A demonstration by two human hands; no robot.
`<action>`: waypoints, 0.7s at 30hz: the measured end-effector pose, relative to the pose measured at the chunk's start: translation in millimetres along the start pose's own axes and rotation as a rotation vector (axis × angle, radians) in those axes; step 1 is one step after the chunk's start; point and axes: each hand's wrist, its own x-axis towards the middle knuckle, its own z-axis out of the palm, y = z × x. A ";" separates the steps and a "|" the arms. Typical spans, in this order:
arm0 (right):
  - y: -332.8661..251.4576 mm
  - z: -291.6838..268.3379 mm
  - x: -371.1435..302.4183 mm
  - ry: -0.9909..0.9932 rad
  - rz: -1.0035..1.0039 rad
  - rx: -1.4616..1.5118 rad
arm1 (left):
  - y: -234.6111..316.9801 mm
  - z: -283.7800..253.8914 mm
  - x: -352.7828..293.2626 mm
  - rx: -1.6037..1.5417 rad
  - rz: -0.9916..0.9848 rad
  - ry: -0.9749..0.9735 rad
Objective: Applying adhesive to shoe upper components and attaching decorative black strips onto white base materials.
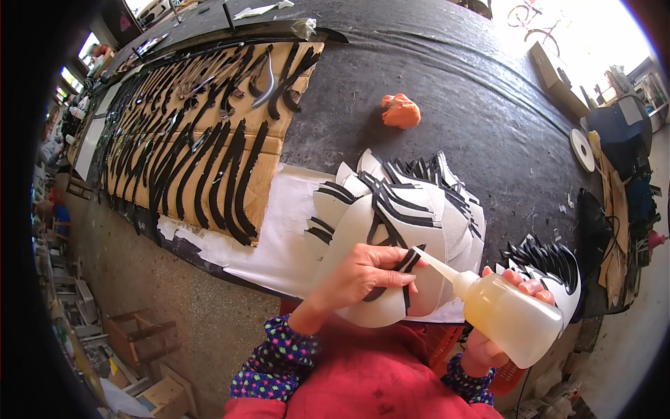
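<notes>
My left hand (364,274) pinches a narrow black strip (409,261) between thumb and fingers, above a pile of curved white panels (349,234) edged with black strips. In my right hand (481,349) is a tilted, translucent squeeze bottle (520,321) with pale yellowish liquid inside. Its long thin nozzle points left, and the tip meets or nearly meets the strip by my left fingertips; I cannot tell whether they touch. The bottle hides part of my right palm.
A cardboard sheet (276,140) covered with curved black strips lies left on the dark table (474,105), beside white cloth or paper (289,216). Beyond the pile sits a crumpled orange thing (401,112). More white panels (562,293) lie right. A wooden stool (139,335) stands lower left.
</notes>
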 end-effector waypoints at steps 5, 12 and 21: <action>-4.0 0.2 1.8 0.049 -0.055 -0.186 | -1.1 1.3 1.2 -0.032 0.006 -0.009; -3.3 2.8 5.7 -0.085 -0.028 0.012 | -0.6 -1.1 -0.6 -0.002 -0.008 0.001; -8.7 -12.0 20.1 0.352 0.018 -0.158 | 31.2 -3.7 -17.4 0.105 -0.047 0.038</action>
